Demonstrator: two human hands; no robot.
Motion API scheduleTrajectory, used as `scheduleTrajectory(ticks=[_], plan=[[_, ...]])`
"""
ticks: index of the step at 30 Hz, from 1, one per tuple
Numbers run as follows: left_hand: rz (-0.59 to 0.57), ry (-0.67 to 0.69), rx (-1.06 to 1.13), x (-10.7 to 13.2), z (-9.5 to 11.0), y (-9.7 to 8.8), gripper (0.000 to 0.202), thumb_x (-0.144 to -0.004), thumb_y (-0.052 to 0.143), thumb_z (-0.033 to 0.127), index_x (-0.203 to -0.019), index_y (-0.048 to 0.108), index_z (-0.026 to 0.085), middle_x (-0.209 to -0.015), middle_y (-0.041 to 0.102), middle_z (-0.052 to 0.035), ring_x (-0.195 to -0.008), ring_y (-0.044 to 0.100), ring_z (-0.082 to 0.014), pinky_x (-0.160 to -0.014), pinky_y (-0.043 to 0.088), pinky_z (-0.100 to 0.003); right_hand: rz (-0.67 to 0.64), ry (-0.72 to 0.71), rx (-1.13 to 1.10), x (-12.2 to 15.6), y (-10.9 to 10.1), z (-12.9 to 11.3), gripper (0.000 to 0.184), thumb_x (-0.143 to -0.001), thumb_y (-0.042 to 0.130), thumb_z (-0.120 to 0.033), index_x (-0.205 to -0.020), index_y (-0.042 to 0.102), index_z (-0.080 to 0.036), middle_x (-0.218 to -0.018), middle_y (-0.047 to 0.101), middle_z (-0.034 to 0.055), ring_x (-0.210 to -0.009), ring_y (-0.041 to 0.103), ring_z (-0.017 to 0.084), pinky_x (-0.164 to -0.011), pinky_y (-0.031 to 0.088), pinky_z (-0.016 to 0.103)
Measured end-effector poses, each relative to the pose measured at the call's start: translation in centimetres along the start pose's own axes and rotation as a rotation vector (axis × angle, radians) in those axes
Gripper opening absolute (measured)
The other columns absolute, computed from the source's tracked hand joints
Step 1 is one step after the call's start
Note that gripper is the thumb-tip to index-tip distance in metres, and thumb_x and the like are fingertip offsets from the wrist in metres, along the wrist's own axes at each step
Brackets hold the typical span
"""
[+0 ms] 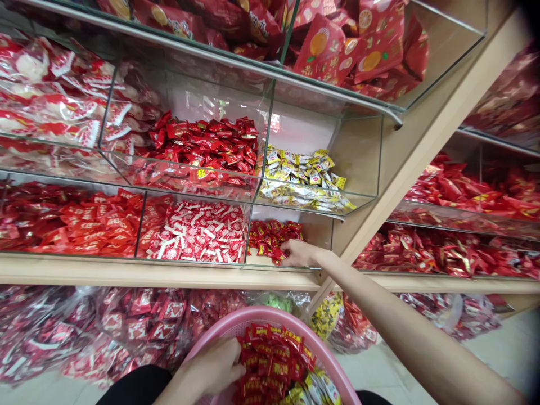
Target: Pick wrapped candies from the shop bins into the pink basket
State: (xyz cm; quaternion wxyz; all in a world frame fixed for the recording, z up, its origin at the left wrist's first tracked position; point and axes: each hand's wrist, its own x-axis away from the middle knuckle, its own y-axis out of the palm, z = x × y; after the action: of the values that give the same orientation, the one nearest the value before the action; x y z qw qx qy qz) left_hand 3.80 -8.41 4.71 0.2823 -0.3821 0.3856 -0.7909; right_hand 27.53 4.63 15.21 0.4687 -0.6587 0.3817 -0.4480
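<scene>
My right hand (298,253) reaches into a low shelf compartment, its fingers curled onto a small pile of red-wrapped candies (268,233) with yellow print. Below, a pink plastic basket (333,349) stands between my knees. It contains similar red candies (270,365) and, at the near right, some yellow-and-white wrapped candies (318,388). Over the basket's left side is my left hand (217,363), fingers bent and closed beside the red candies. Whatever may be inside that hand is hidden.
Glass-fronted shelf bins hold red-and-white candies (202,230), dark red candies (211,146) and yellow-and-white candies (299,169). A slanting wooden post (405,163) rises right of my right hand. Filled plastic bags (139,315) lie on the floor below the wooden ledge (169,273).
</scene>
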Motion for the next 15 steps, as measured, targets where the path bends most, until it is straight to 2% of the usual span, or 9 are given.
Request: scheduleTrajectory(ticks=[5,12,15], plan=[[-0.005,0.004,0.003,-0.03,0.0,0.0,0.018,-0.076,0.046,0.03,-0.067,0.055,0.017,-0.071,0.058,-0.0037,-0.064,0.053,-0.0174,-0.052,0.029,-0.028,0.009,0.016,0.03,0.2,-0.09,0.22,0.024,-0.065,0.065,-0.023,-0.087,0.064,-0.015,-0.072,0.062,-0.0007,-0.059,0.045,0.009,-0.051,0.031,0.019],[-0.018,-0.01,-0.015,-0.23,-0.05,0.07,0.02,-0.076,0.044,0.032,-0.069,0.055,0.017,-0.07,0.055,-0.0009,-0.06,0.048,-0.0139,-0.051,0.028,-0.026,0.008,-0.007,0.086,-0.55,0.5,0.19,0.022,-0.065,0.067,-0.031,-0.079,0.066,-0.015,-0.074,0.064,0.0037,-0.063,0.049,0.012,-0.052,0.031,0.021],[-0.02,-0.015,-0.015,-0.09,0.12,-0.18,0.018,-0.075,0.046,0.031,-0.067,0.054,0.017,-0.068,0.055,-0.001,-0.061,0.049,-0.0145,-0.051,0.029,-0.026,0.007,-0.011,0.091,-0.47,0.28,0.09,0.022,-0.065,0.065,-0.034,-0.075,0.066,-0.015,-0.069,0.062,0.0029,-0.059,0.046,0.012,-0.05,0.03,0.022]])
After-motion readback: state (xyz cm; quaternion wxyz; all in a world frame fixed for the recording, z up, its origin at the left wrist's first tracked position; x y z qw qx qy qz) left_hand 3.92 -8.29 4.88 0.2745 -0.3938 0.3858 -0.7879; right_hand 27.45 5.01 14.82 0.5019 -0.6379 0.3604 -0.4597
